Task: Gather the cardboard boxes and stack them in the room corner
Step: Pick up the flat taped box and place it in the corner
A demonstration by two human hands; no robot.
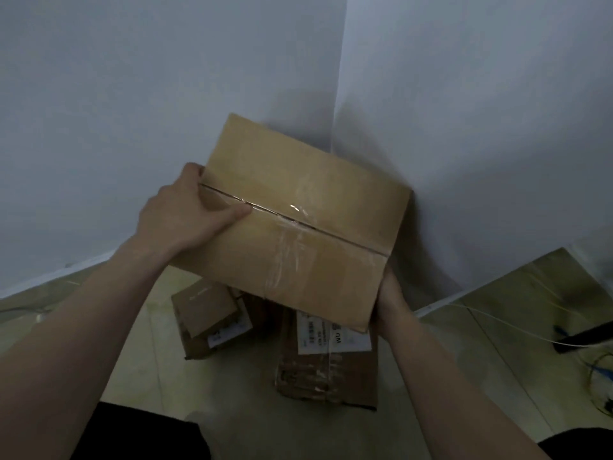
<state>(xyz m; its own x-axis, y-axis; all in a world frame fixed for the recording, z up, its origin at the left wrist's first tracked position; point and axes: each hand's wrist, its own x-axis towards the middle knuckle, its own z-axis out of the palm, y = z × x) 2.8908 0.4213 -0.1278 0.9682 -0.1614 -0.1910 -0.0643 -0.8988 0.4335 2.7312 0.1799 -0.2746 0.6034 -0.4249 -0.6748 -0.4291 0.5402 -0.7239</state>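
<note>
I hold a large taped cardboard box (pixel 298 220) in the air in front of the room corner (pixel 335 134). My left hand (pixel 185 210) grips its left edge, thumb lying along the top seam. My right hand (pixel 389 303) holds its near right corner from below, mostly hidden by the box. Beneath it on the floor stands a worn brown box (pixel 328 370) with a white label, partly hidden. To its left lies a smaller box (pixel 207 313) with a small label, seemingly resting on another box.
Two pale walls meet at the corner. The tiled floor (pixel 238 386) spreads below. At the right lie a white cable (pixel 517 327), a dark object (pixel 587 340) and tangled wires (pixel 600 376). My dark-clothed legs show at the bottom edge.
</note>
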